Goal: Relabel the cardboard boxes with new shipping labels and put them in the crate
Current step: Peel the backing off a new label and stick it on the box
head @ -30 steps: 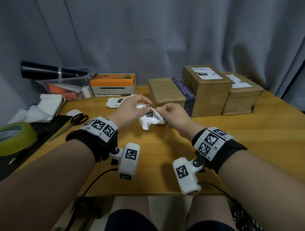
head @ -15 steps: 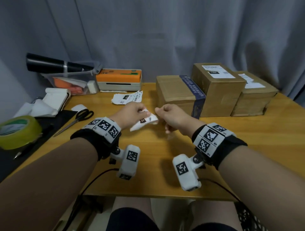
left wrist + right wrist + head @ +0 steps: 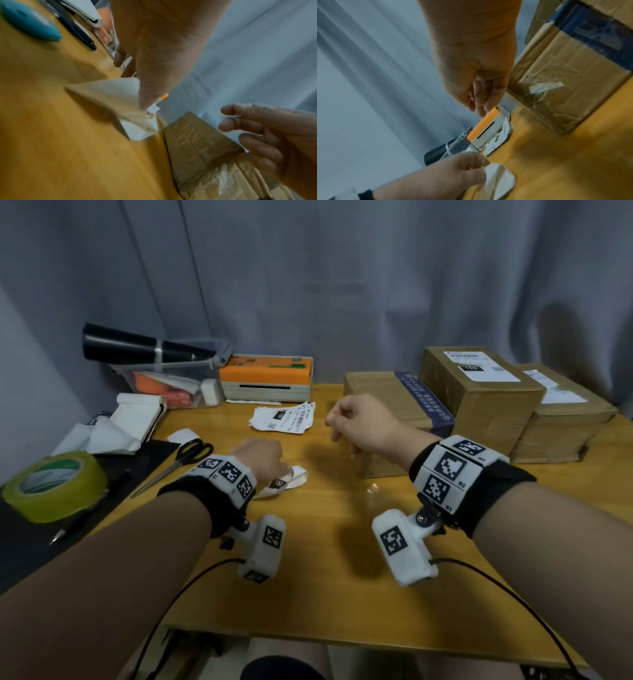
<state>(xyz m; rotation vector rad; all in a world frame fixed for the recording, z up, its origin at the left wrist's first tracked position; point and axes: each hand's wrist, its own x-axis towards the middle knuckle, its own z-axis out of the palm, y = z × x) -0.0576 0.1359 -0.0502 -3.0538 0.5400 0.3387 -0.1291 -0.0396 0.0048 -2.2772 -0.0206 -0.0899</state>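
Note:
Three cardboard boxes stand at the back right: one with a blue tape band (image 3: 394, 405), a taller one (image 3: 479, 402) with a white label on top, and a lower one (image 3: 565, 426), also labelled. My left hand (image 3: 274, 470) is low over the table and grips a crumpled white label (image 3: 289, 481), which also shows in the left wrist view (image 3: 111, 100). My right hand (image 3: 337, 419) hovers in front of the blue-taped box with its fingers (image 3: 481, 100) loosely curled and nothing in them. A pile of fresh labels (image 3: 281, 419) lies in front of the orange label printer (image 3: 267, 378).
Scissors (image 3: 185, 457) lie left of my left hand. A yellow-green tape roll (image 3: 54, 487) and a pen sit on a black mat at the left edge. A clear bin (image 3: 164, 381) holding a black roll stands beside the printer. Bare wooden table (image 3: 342, 559) lies between my wrists.
My right hand let go of the crumpled label and rose toward the blue-taped box. My left hand carried the label down and left, close to the table.

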